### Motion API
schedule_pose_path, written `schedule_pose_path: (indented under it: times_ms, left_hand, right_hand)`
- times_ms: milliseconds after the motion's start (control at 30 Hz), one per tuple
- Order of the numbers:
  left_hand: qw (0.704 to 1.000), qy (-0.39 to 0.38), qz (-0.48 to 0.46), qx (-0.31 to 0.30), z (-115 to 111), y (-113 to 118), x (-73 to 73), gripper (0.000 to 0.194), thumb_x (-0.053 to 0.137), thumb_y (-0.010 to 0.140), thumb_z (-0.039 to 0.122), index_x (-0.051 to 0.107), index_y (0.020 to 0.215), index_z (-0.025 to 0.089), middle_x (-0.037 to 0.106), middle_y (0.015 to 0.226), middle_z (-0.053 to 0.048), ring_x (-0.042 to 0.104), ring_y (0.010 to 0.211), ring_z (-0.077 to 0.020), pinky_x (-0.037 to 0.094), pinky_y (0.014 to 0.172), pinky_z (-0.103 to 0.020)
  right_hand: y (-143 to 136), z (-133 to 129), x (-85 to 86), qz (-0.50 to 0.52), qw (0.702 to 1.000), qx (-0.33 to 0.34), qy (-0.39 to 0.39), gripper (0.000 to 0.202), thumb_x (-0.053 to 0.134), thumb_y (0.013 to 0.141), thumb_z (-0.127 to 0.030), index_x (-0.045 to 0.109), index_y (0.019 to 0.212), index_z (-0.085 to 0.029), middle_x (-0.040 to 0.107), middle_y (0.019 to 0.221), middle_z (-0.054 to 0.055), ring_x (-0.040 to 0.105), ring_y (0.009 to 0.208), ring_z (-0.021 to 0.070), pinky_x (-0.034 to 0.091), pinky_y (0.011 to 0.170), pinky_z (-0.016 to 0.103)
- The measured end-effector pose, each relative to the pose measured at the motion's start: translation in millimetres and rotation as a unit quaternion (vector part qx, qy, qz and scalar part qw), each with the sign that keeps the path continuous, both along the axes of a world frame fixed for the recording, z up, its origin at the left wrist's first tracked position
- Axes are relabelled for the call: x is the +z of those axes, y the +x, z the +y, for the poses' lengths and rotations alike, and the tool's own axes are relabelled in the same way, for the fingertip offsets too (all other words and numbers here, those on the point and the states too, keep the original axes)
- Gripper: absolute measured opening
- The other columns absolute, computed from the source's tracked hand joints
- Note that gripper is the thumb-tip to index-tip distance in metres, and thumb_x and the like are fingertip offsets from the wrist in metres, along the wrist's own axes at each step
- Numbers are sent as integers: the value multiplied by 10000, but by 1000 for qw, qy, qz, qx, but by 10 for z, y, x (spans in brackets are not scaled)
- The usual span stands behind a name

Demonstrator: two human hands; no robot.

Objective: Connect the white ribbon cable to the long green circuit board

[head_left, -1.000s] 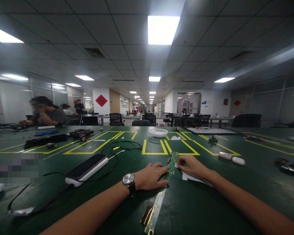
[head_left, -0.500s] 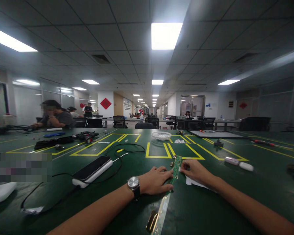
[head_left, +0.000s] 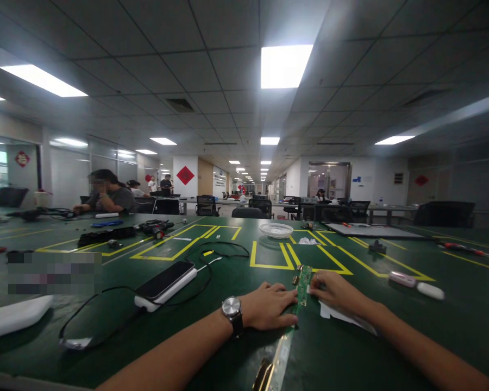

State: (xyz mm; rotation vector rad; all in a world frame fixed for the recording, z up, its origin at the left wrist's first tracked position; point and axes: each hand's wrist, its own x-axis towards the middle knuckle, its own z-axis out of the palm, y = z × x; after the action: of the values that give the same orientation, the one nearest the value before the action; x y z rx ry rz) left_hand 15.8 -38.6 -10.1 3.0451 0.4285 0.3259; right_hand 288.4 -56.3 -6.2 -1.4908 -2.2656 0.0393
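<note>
A long, narrow green circuit board (head_left: 305, 282) lies on the green table, running from near me to just past my hands. Its lower part carries a pale strip and gold-coloured connectors. My left hand (head_left: 269, 306), with a watch on its wrist, rests flat with fingers spread, its fingertips on the board's left side. At the right edge of the board, my right hand (head_left: 334, 292) has its fingers closed in a pinch, where a small white piece shows at the fingertips. Under that hand lies a white sheet (head_left: 330, 311), partly covered.
A phone (head_left: 167, 281) sits on a white power bank with a black cable to the left. Further off stand a white basket (head_left: 276, 231), crumpled white paper (head_left: 307, 241) and a pink and white item (head_left: 403, 278). Another person (head_left: 110, 195) sits at the far left.
The view has turned slightly left, so everything sits further right in the picture. Both hands keep about the same places at the board.
</note>
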Motion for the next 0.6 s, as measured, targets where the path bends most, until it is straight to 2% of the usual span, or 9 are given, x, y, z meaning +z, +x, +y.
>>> schedule_pose_path:
  times_ms: [133, 200, 267, 400, 500, 600]
  left_hand:
    - [1000, -1, -4, 1, -7, -12, 19, 521, 390, 989, 557, 452, 1396, 238, 395, 1531, -106, 459, 1303, -341, 407, 981, -527]
    - [1000, -4, -8, 2, -10, -19, 49, 504, 372, 1001, 543, 443, 1406, 252, 389, 1537, -98, 465, 1303, -331, 404, 981, -522]
    - [1000, -1, -22, 14, -1, -28, 84, 476, 341, 1020, 513, 430, 1417, 266, 390, 1538, -83, 475, 1299, -316, 408, 979, -513]
    - [996, 32, -59, 52, 40, -59, 144, 437, 323, 1038, 460, 439, 1410, 263, 405, 1528, -65, 471, 1307, -287, 406, 1005, -482]
    - [993, 52, -80, 62, 65, -84, 162, 422, 331, 1041, 446, 464, 1391, 253, 453, 1490, -66, 472, 1307, -266, 387, 1046, -454]
    - [992, 69, -90, 64, 84, -88, 150, 411, 355, 1036, 447, 486, 1368, 244, 485, 1461, -65, 476, 1301, -261, 387, 1056, -444]
  right_hand:
    - [-54, 7, 100, 25, 996, 83, 0, 298, 468, 961, -374, 715, 983, -210, 689, 1102, 77, 611, 1059, 233, 443, 974, 354]
    - [-33, 44, 82, 25, 993, 115, -28, 332, 437, 976, -381, 719, 1041, -219, 679, 1169, 77, 600, 1113, 234, 428, 1020, 365]
    - [44, 107, 36, 17, 991, 121, -57, 349, 433, 975, -391, 721, 1097, -236, 667, 1223, 74, 586, 1153, 245, 409, 1055, 385]
    - [342, 275, -41, 1, 996, 57, -63, 380, 449, 941, -401, 728, 1147, -248, 659, 1229, 100, 579, 1155, 285, 411, 1044, 404]
    - [626, 385, -68, -22, 998, 13, -61, 392, 472, 900, -428, 737, 1142, -271, 668, 1140, 124, 621, 1029, 300, 472, 911, 401]
    - [912, 466, -118, -37, 996, -59, -59, 388, 512, 844, -453, 745, 1116, -302, 677, 1070, 136, 637, 951, 313, 477, 816, 418]
